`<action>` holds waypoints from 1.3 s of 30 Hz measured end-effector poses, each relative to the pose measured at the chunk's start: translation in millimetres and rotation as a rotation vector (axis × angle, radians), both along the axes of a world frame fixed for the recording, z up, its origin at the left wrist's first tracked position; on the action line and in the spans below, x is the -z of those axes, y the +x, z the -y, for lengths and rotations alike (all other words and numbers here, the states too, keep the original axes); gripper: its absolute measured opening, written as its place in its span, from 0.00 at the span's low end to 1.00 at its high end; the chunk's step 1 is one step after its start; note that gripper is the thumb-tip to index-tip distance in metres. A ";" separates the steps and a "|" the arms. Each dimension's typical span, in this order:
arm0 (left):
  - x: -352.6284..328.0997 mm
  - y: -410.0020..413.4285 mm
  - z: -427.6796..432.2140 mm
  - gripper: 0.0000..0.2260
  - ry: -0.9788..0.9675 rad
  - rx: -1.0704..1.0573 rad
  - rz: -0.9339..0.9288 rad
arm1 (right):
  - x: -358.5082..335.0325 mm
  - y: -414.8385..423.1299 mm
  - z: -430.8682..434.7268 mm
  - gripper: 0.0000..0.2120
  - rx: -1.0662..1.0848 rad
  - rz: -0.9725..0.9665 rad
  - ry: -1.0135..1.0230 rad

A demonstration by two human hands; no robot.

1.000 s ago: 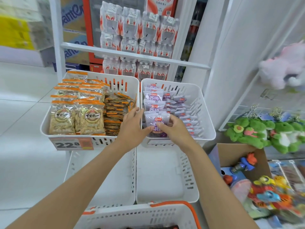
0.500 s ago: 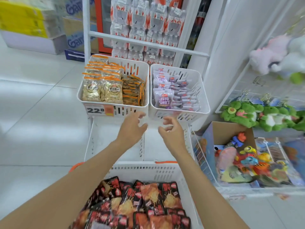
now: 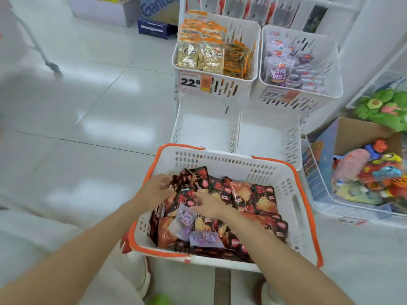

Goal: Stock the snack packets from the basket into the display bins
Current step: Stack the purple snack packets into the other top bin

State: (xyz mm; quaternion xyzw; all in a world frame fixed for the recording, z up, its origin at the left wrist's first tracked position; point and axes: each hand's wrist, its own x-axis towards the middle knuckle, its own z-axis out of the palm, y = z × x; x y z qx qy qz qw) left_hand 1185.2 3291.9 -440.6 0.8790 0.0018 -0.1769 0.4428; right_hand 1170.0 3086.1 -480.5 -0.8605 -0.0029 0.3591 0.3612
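A white basket with an orange rim [image 3: 220, 159] stands in front of me, full of black-and-red snack packets [image 3: 262, 199] with two purple packets [image 3: 204, 238] among them. My left hand [image 3: 154, 191] rests on the packets at the basket's left side. My right hand [image 3: 209, 205] lies over the packets just above a purple one. Both sets of fingers look loosely extended, blurred by motion. Beyond the basket are two empty white bins [image 3: 204, 128] [image 3: 268, 137]. Above them sit a bin of orange-topped packets [image 3: 220, 86] and a bin of purple packets [image 3: 308, 100].
A cardboard box of plastic toys [image 3: 370, 172] sits in a wire bin at the right, with green plush toys [image 3: 383, 106] behind it. A blue box [image 3: 156, 28] lies on the white tiled floor at the back left. My shoes show below the basket.
Both hands left the upper purple-packet bin, drew back and came down into the basket. My view tilted down, bringing the basket into full view.
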 end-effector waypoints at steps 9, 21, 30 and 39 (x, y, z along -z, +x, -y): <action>20.6 -7.4 16.6 0.34 -0.024 0.160 -0.182 | -11.3 10.6 2.1 0.20 0.022 0.041 0.180; 42.5 7.3 37.4 0.10 -0.240 -0.030 -0.188 | -8.2 -43.3 49.8 0.25 -0.132 -0.231 -0.256; 35.2 6.9 39.8 0.13 -0.255 -0.088 -0.251 | -18.3 -34.4 52.2 0.09 0.539 0.085 0.238; -37.4 30.4 123.6 0.20 -0.519 0.061 -0.230 | -96.8 23.1 76.2 0.24 0.630 0.417 0.366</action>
